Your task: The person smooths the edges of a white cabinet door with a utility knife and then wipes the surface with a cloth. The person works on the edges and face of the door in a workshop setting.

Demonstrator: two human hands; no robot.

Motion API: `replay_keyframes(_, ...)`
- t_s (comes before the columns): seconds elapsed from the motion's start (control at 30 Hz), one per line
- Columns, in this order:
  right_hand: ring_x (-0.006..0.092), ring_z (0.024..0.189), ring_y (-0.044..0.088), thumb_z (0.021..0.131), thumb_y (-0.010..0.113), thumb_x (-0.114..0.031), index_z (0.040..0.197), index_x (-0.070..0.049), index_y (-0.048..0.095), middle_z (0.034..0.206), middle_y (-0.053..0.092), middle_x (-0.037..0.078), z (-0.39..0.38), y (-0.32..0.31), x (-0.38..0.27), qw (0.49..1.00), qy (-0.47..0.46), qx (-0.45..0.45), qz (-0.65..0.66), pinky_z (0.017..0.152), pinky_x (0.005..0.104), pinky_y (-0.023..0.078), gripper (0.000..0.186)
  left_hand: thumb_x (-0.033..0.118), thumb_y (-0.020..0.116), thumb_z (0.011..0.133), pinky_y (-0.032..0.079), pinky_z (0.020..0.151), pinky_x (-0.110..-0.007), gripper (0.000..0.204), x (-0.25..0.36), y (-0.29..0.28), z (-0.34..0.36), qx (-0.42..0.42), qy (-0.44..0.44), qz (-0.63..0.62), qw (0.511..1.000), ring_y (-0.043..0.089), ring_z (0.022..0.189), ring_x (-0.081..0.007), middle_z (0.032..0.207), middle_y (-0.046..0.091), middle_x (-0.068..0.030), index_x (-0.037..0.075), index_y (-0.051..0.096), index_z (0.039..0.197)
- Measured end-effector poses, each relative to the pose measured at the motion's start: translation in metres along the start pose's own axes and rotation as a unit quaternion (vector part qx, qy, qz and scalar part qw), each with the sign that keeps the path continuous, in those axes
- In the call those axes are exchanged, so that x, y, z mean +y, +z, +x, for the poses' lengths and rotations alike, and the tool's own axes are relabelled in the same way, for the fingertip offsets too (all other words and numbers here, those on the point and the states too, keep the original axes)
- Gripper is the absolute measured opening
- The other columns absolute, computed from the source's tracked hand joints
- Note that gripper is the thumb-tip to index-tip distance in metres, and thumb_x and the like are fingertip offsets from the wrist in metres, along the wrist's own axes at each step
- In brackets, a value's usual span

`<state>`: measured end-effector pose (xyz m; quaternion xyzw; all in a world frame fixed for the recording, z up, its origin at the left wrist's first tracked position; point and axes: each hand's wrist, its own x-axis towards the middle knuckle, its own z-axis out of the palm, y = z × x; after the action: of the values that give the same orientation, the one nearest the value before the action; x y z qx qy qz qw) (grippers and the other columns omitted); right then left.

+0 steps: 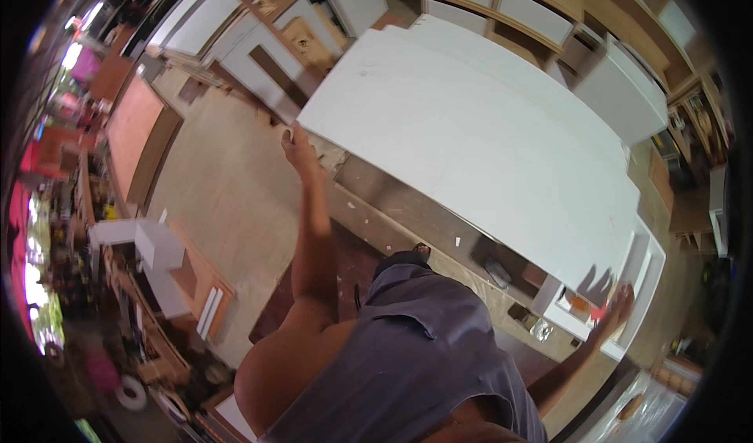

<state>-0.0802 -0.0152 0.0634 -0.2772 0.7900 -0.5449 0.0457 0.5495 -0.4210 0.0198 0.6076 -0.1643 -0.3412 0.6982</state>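
Observation:
A large white panel (471, 137) with stepped corners lies flat across the work surface in front of me. My left hand (300, 151) is at its left corner, fingers partly bent and a little apart; whether a fingertip touches the edge I cannot make out. Off the panel's right front end, my right hand (622, 305) is raised with its fingers stretched out, holding nothing. That hand's shadow falls on the white surface. Beside it sits a white frame-like piece (645, 263), with a small red thing (598, 313) close to the fingers.
White-fronted wooden cabinets (533, 16) line the back. A white box-shaped unit (623, 90) stands at the right rear. To the left are a reddish board (135, 133) and stacked offcuts (161, 259). Small scraps dot the concrete floor (223, 168). Clear plastic wrapping (639, 408) lies lower right.

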Motion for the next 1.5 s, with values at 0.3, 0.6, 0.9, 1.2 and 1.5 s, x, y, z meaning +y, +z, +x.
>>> replay_keyframes(0.3, 0.0266, 0.104, 0.065, 0.091, 0.072, -0.027, 0.126, 0.005, 0.06, 0.118, 0.063, 0.017, 0.041, 0.021, 0.041, 0.989, 0.074, -0.077, -0.1, 0.088, 0.0348, 0.052, 0.05, 0.028, 0.06, 0.096, 0.057, 0.073, -0.035, 0.045, -0.04, 0.024, 0.048, -0.15, -0.042, 0.086, 0.984, 0.067, 0.101, -0.0254, 0.12, 0.064, -0.0137, 0.0, 0.057, 0.132)
replay_keyframes(0.6, 0.0203, 0.094, 0.064, 0.091, 0.069, -0.031, 0.112, 0.008, 0.067, 0.103, 0.067, 0.015, 0.029, 0.017, 0.011, 0.987, 0.081, -0.097, -0.094, 0.081, 0.0342, 0.05, 0.044, 0.051, 0.058, 0.098, 0.052, 0.095, -0.05, 0.068, -0.021, 0.017, 0.036, -0.231, -0.058, 0.122, 0.964, 0.056, 0.124, -0.0335, 0.141, 0.051, -0.0159, 0.002, 0.047, 0.144)
replay_keyframes(0.9, 0.0159, 0.08, 0.065, 0.094, 0.066, -0.031, 0.11, 0.003, 0.068, 0.094, 0.067, 0.013, 0.034, 0.006, -0.008, 0.979, 0.1, -0.151, -0.092, 0.07, 0.0306, 0.051, 0.038, 0.057, 0.053, 0.098, 0.056, 0.082, -0.044, 0.072, -0.039, 0.009, 0.077, -0.311, -0.043, 0.169, 0.934, 0.063, 0.104, -0.0312, 0.124, 0.06, -0.0185, -0.007, 0.052, 0.132)
replay_keyframes(1.2, 0.013, 0.1, 0.062, 0.101, 0.058, -0.043, 0.135, -0.004, 0.058, 0.116, 0.066, 0.005, 0.05, -0.06, 0.125, 0.96, 0.19, -0.097, 0.183, 0.091, 0.0272, 0.048, 0.052, 0.074, 0.043, 0.093, 0.049, 0.096, -0.048, 0.093, -0.042, 0.003, -0.004, -0.252, -0.074, 0.035, 0.964, 0.057, 0.118, -0.035, 0.134, 0.054, -0.0251, -0.003, 0.039, 0.145)
replay_keyframes(1.5, 0.0197, 0.087, 0.067, 0.094, 0.067, -0.036, 0.118, -0.004, 0.067, 0.097, 0.071, 0.01, 0.126, -0.001, 0.377, 0.956, 0.165, -0.242, 0.005, 0.078, 0.0352, 0.052, 0.04, 0.055, 0.055, 0.098, 0.054, 0.069, -0.035, 0.043, -0.253, -0.222, -0.327, -0.281, -0.331, 0.464, 0.772, 0.063, 0.077, -0.0221, 0.084, 0.061, -0.0085, 0.013, 0.058, 0.107)
